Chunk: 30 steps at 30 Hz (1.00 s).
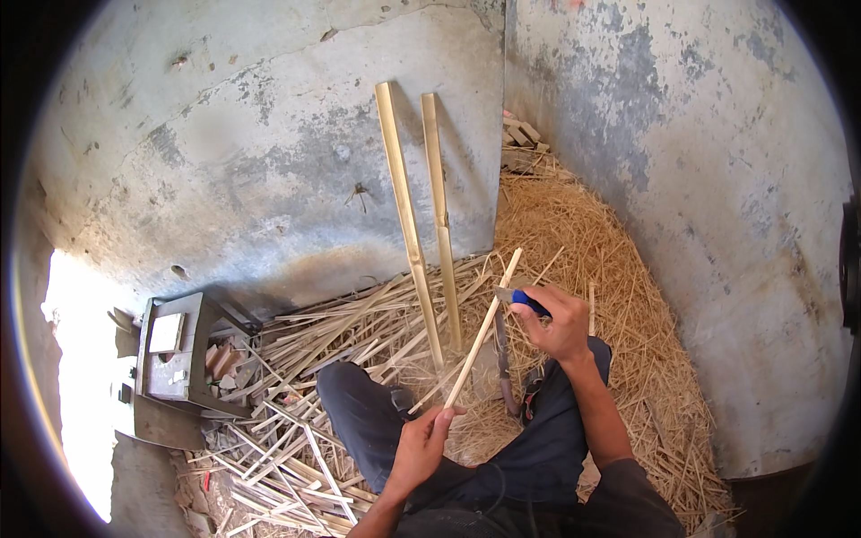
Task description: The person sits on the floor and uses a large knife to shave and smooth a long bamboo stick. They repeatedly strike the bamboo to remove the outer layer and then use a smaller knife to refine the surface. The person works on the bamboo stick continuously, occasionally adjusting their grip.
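My left hand (421, 446) is closed round the lower end of a pale split bamboo strip (473, 355), which slants up and away to the right. In my right hand (558, 321) is a knife (528, 301) with a blue handle. Its short blade lies against the strip's upper part, or just in front of it; contact is too small to make out. Beneath the strip, a dark curved tool or stick (502, 359) stands between my bent legs, its kind unclear. Two longer split bamboo lengths (414, 242) lean on the wall just beyond.
Many loose bamboo strips (314, 336) cover the floor to the left. Straw-like shavings (574, 233) heap up on the right, along the wall (646, 134). A worn wooden stool-like stand (170, 377) is at far left, near rubble. Bricks (522, 134) sit in the back corner.
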{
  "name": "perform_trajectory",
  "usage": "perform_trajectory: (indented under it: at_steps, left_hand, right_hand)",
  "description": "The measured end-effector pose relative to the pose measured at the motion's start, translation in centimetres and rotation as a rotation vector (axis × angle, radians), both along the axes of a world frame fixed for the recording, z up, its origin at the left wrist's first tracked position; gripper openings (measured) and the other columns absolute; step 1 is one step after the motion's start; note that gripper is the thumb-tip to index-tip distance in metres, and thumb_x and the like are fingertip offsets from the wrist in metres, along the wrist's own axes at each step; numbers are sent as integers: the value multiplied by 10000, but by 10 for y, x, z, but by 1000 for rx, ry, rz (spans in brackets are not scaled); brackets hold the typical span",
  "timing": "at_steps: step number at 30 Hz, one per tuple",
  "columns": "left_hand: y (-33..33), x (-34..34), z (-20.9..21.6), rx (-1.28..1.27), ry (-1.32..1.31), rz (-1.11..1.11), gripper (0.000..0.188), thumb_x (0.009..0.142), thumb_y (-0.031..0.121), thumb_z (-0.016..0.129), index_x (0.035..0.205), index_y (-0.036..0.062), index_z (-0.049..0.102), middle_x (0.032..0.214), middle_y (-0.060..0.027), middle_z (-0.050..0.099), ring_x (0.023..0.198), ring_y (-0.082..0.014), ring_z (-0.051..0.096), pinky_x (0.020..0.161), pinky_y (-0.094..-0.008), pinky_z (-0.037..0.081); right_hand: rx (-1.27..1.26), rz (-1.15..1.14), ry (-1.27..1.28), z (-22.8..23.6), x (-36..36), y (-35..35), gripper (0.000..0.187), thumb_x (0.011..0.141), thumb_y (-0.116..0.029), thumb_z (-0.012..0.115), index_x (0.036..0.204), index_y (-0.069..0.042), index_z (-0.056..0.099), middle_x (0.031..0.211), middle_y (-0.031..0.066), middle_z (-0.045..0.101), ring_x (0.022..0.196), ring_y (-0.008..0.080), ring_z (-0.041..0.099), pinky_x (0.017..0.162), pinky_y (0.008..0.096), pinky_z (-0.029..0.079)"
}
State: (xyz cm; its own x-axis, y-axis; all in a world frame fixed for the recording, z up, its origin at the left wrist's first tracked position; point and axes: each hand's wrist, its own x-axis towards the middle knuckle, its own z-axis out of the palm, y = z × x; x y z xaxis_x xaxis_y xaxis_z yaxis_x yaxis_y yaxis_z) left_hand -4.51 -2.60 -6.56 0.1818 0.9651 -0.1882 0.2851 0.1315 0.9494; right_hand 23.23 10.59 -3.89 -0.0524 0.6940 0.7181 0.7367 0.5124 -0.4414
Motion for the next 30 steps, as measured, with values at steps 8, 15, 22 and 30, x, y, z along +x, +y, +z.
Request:
perform_trajectory:
  at_steps: [8, 15, 22, 30]
  left_hand:
    - [15, -1, 5, -26, -154, -81, 409, 1176, 318, 511, 1299, -11, 722, 671, 111, 381, 600, -13, 326, 545, -245, 259]
    - [16, -2, 10, -146, -339, -159, 399, 1166, 310, 540, 1351, -2, 706, 678, 109, 427, 578, 1, 352, 533, -231, 274]
    - [15, 8, -3, 9, -169, 38, 327, 1068, 241, 731, 1212, -52, 749, 739, 7, 600, 714, -43, 491, 624, -259, 438]
    - [28, 23, 32, 216, 77, 102, 327, 1011, 231, 793, 1191, -40, 760, 656, -123, 645, 588, -101, 570, 578, -315, 475]
  right_hand:
    - [-98, 32, 271, 1, -5, -1, 317, 961, -305, 819, 1046, -1, 793, 926, 131, 792, 751, 239, 770, 664, 327, 580]
    - [-85, 18, 250, 16, 0, -13, 319, 969, -290, 809, 1057, 15, 776, 912, 143, 785, 759, 235, 762, 679, 318, 573]
    - [-235, 135, 224, 19, 2, -22, 331, 946, -312, 829, 1055, -3, 782, 900, 135, 776, 744, 229, 763, 674, 333, 582]
    - [-122, 215, 40, -7, -23, -50, 330, 908, -356, 851, 1044, -62, 788, 865, 85, 753, 670, 249, 729, 596, 348, 563]
